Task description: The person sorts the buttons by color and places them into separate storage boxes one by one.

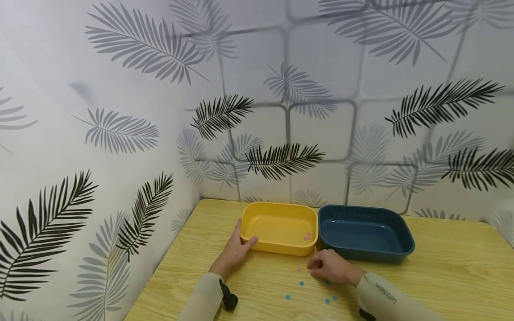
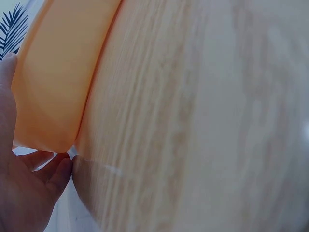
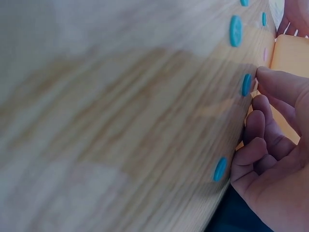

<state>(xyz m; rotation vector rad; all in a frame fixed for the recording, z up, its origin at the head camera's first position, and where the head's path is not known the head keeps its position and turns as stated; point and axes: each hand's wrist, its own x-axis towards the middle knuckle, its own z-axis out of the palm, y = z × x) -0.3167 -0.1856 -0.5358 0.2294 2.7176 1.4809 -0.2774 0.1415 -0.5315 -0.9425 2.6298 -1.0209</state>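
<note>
My left hand [image 1: 234,250] grips the near left corner of a yellow plastic bin [image 1: 277,246], thumb against the front wall and fingers around the side. In the left wrist view its curled fingertips sit low at the bin's corner [image 2: 58,96]. A few pink buttons [image 1: 307,237] lie inside the bin on the right. My right hand [image 1: 331,266] is down at the table before the bins, thumb and forefinger pinching a small pink button [image 1: 309,271]. Another pink button [image 1: 298,270] lies just left of it. Several blue buttons [image 1: 302,283] are scattered nearby; one blue button [image 3: 246,84] is close beside the right thumb.
A dark blue bin [image 1: 365,256] stands against the yellow bin's right side, with nothing seen inside. Both rest on the wood-grain table [image 1: 449,267] near its back edge. A leaf-patterned wall [image 1: 257,133] rises behind and to the left.
</note>
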